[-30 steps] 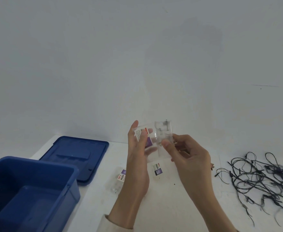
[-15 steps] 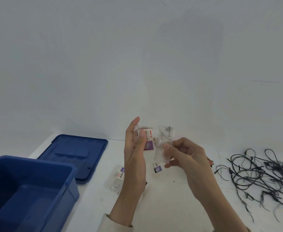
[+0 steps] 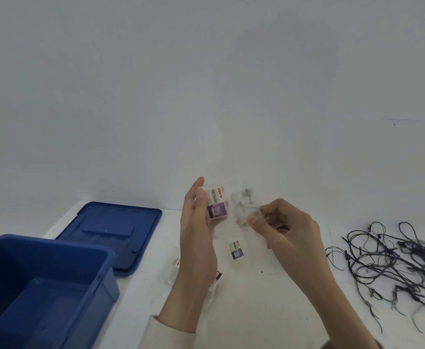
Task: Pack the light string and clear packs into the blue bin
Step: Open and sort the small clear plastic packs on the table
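My left hand [image 3: 199,222] is up above the white table [image 3: 244,318], fingers nearly straight and thumb pressed in. It pinches a small labelled clear pack [image 3: 216,204] of thin plastic, upright, with its white, red and purple sticker facing me. My right hand [image 3: 289,235] is just beside it at about the same height. Its thumb and curled forefinger pinch the edge of a second clear pack [image 3: 244,210], which holds small grey bits too blurred to name. I cannot tell whether the two packs touch.

A third clear pack [image 3: 236,250] with the same kind of sticker lies flat on the table below and between my hands. More clear packs [image 3: 172,273] lie partly hidden behind my left wrist.

The deep blue plastic bin [image 3: 47,244] stands open at my near left, with its flat blue plastic lid [image 3: 110,230] lying on the table just behind it. The tangled dark light string [image 3: 395,260] sprawls on the table at my far right — well apart from the bin and from both hands.
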The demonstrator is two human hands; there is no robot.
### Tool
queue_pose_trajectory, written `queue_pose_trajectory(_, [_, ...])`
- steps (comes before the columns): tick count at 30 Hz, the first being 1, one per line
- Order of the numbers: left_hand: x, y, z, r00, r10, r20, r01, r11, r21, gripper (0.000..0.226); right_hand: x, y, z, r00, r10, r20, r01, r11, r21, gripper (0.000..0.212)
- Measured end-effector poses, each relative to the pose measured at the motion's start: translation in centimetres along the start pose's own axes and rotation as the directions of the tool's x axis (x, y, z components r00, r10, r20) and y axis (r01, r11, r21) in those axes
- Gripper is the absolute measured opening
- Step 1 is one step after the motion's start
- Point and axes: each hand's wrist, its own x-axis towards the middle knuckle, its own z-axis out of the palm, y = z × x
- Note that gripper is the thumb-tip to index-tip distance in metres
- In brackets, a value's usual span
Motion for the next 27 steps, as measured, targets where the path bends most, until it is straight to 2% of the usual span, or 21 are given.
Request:
queue_pose_trajectory(6, [-0.1,0.5,0.0,0.987,0.025,0.156,-0.057,0.977,0.206,0.03,0.4,-0.5,-0.7,0.999,-0.051,-0.014,0.051,0.998,-0.039,0.009])
queue_pose_trajectory(10, [-0.3,1.4,-0.4,0.962,-0.017,0.272,-0.057,0.964,0.26,0.026,0.9,-1.4,-1.8,0.999,-0.036,0.028,0.037,0.999,-0.006,0.006])
queue_pose_trajectory(13, [-0.4,1.5,-0.3,0.963,-0.037,0.268,-0.038,0.962,0.27,0.024,0.9,-1.9,-1.9,0.996,-0.013,0.083,0.011,0.999,0.03,0.008])
queue_pose_trajectory(19, [-0.8,0.3,0.5,0.982,-0.023,0.186,-0.031,0.96,0.279,0.025,0.2,-1.5,-0.4,0.999,-0.03,-0.022,0.031,0.999,0.032,0.007])
queue_pose_trajectory(24, [-1.0,0.1,0.5,0.975,-0.082,0.208,0.006,0.94,0.342,0.027,0.3,-1.5,-0.9,0.993,0.042,0.106,-0.051,0.995,0.087,0.013])
queue_pose_trajectory(27, [-1.0,0.4,0.9,0.974,-0.135,0.179,0.071,0.943,0.324,0.027,0.1,-1.1,-0.1,0.999,0.017,0.028,-0.019,0.995,0.094,0.012])
